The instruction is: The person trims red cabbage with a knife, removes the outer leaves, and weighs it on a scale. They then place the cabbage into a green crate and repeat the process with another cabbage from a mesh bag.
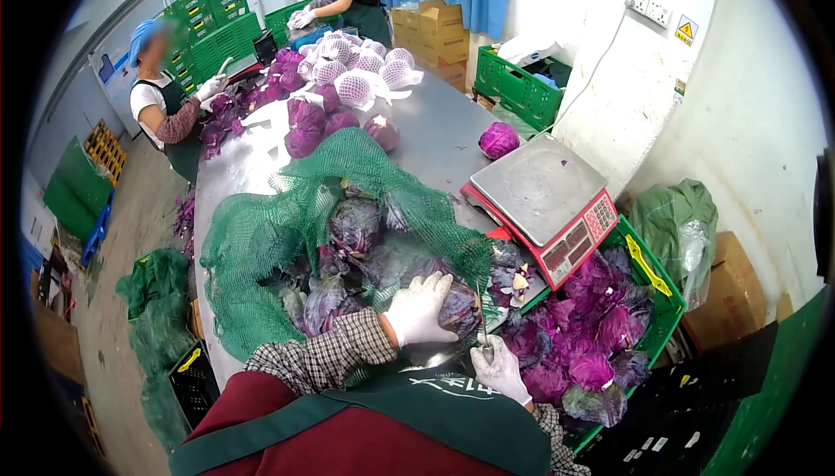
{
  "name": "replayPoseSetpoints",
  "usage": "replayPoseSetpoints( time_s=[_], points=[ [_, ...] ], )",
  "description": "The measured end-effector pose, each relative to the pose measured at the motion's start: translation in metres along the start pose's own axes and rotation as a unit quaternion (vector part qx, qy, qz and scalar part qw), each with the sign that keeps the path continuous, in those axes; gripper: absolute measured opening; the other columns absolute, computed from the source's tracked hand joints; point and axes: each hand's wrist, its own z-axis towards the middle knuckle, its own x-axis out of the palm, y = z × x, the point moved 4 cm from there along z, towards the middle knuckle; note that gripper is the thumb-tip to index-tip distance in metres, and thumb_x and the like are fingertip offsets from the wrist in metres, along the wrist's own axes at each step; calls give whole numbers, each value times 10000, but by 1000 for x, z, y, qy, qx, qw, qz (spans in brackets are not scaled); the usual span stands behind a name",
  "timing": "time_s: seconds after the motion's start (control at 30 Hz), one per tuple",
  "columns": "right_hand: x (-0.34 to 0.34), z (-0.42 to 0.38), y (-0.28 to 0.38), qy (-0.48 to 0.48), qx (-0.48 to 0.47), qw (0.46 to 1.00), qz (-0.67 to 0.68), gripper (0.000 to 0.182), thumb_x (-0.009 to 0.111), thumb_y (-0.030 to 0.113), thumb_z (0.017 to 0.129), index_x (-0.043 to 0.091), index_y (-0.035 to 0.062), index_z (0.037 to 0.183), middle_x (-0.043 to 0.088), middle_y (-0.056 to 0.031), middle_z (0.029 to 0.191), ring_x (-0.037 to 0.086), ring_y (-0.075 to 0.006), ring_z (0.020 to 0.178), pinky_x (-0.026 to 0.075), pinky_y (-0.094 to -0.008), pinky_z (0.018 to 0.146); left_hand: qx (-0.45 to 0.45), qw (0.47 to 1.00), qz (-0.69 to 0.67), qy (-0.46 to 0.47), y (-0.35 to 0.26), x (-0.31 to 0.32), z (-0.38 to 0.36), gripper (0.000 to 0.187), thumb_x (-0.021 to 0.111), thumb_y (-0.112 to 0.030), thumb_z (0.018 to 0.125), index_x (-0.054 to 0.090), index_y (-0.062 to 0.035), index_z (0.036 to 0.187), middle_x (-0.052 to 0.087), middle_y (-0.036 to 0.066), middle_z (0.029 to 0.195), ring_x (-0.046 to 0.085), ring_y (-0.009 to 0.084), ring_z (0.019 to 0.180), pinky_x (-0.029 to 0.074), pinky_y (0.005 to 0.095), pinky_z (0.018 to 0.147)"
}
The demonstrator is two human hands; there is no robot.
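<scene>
My gloved left hand (422,312) is curved over a red cabbage (461,311) near the table's front edge, holding it from the left and above. My right hand (500,370), also in a white glove, is closed on the handle of a knife (480,324). The thin blade points up and away along the cabbage's right side. Dark cabbages (355,225) with outer leaves lie just beyond, inside an open green mesh bag (248,254). Right of the knife hand, a green crate (671,309) is heaped with loose purple leaves (591,324).
A red-framed scale (537,191) stands at the table's right edge, a single cabbage (498,140) behind it. Peeled and net-wrapped cabbages (355,89) are piled farther back on the metal table (439,141). Two people (165,97) work around the far end.
</scene>
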Motion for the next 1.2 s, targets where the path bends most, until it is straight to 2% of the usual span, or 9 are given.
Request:
replayPoseSetpoints(
  time_s=[0.13,0.3,0.33,0.4,0.5,0.83,0.93,1.13,1.2],
  points=[
    [0,-1,1,62,120,991,23,383,635,242,861,564,9,1157,657,-191,1046,668,-305,946,519,-362,829,29,999,-1,-38,-2,1,-1,994,780,-485,606,373,29,1353,459,245,1322,494,418,1141,496,478,888],
    [21,-4,-49,66,116,983,127,304,642,128,880,557,-34,1122,655,-125,943,654,-173,834,527,-284,760,48,996,-22,-76,-2,5,-4,935,776,-463,582,428,55,1279,497,243,1202,532,406,1034,515,480,792],
    [17,1,-56,-30,-146,988,-50,298,678,99,826,564,27,1091,627,-118,851,619,-147,645,513,-296,567,35,997,-18,-63,-2,5,-3,954,776,-444,576,414,57,1303,496,240,1198,531,399,1031,513,473,793],
    [14,-3,-32,78,160,982,69,355,617,208,911,561,12,1201,625,-120,960,588,-188,789,494,-302,705,17,999,-21,-26,-2,3,-2,987,778,-430,593,371,53,1351,460,253,1298,510,402,1100,506,467,840],
    [13,1,-20,30,57,998,5,337,603,195,911,564,38,1207,629,-88,902,559,-120,634,472,-277,575,10,1000,-27,-6,-4,1,-4,1000,770,-432,606,345,43,1377,430,242,1356,491,382,1143,503,470,853],
    [15,0,-24,32,70,996,50,315,602,173,909,567,47,1196,632,-90,923,559,-116,668,466,-263,589,7,998,-44,39,-5,-5,-2,1008,778,-415,609,324,43,1384,428,251,1350,488,391,1131,504,480,825],
    [13,-1,-12,68,184,976,89,311,608,160,905,570,43,1190,644,-94,979,596,-149,764,494,-283,667,5,998,-43,38,-5,-5,-2,1011,778,-418,608,323,44,1384,425,256,1356,490,394,1130,502,485,824],
    [19,1,-24,21,21,998,57,294,617,139,900,573,46,1175,630,-77,954,573,-131,723,480,-268,629,6,999,-34,29,-4,-2,-1,1017,779,-419,606,319,45,1386,420,259,1363,488,398,1136,499,494,819],
    [15,1,-13,53,141,984,90,291,620,136,898,573,45,1170,615,-66,920,558,-121,717,472,-259,621,7,999,-36,32,-4,-1,-1,1020,779,-417,606,317,44,1389,417,259,1366,487,398,1138,498,496,817]
  ],
)
